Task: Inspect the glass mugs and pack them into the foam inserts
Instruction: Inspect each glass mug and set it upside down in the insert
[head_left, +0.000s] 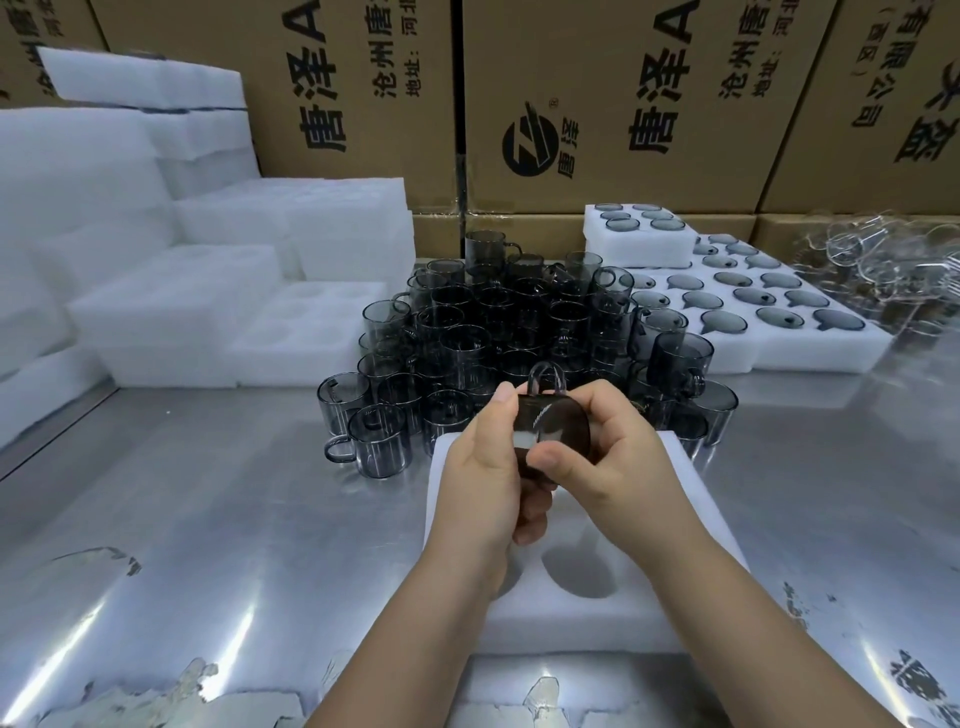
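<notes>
A smoky grey glass mug (553, 428) is held on its side above a white foam insert (649, 608), handle pointing up and away. My left hand (485, 483) grips its left side and my right hand (618, 467) grips its right side, thumb on the base. The insert lies on the steel table right in front of me, and the round pockets I can see in it hold nothing. Behind the hands stands a dense pile of the same grey mugs (509, 322), some stacked.
Stacks of white foam inserts (208, 291) fill the left side. At the right lie filled foam inserts (769, 306) with mugs in their pockets, and clear glassware (872, 260) beyond. Cardboard boxes (597, 104) wall the back. The steel table (208, 519) reflects light.
</notes>
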